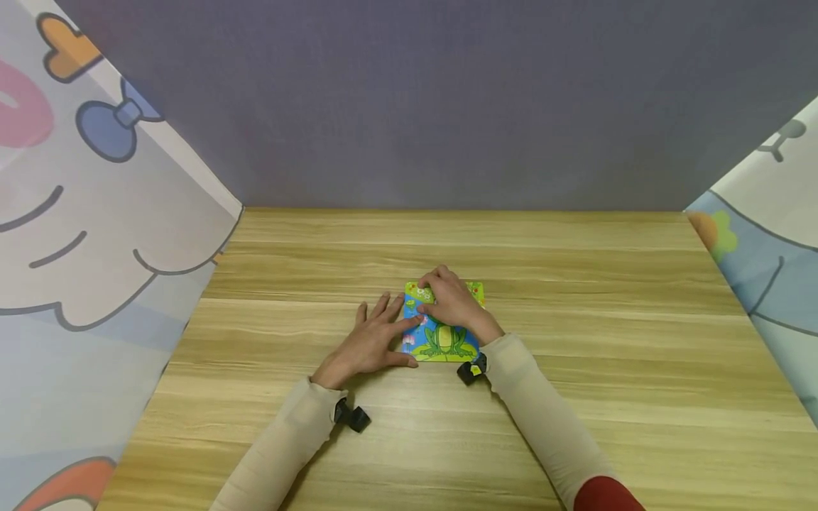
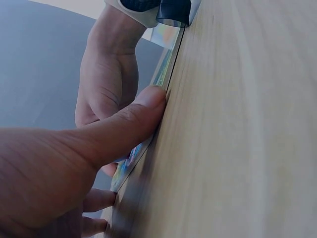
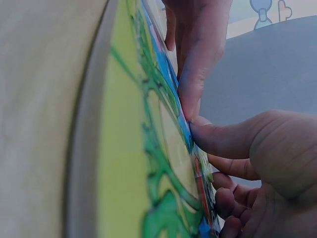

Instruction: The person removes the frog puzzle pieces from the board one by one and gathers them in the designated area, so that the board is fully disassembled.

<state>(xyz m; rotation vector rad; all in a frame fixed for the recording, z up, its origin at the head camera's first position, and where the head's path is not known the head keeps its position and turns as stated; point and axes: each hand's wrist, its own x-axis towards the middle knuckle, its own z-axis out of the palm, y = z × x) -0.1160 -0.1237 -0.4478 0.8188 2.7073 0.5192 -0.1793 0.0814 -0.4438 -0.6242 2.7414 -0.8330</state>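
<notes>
A thin, square board with a frog picture (image 1: 445,341), which looks like a puzzle, lies flat on the table in the head view. My left hand (image 1: 372,339) is spread at its left side, with one finger reaching over the blue part. In the left wrist view the left thumb (image 2: 131,116) rests against the board's near edge. My right hand (image 1: 452,301) is over the upper part of the board and hides the frog's head. Its thumb (image 3: 218,136) touches the picture and its other fingers bend onto the surface. Whether they pinch a loose piece is hidden.
The wood-grain table (image 1: 575,298) extends around the board on all sides. A grey panel (image 1: 447,106) rises at the back edge. Walls with cartoon prints stand left (image 1: 128,227) and right (image 1: 786,213). Small black devices are strapped to both wrists.
</notes>
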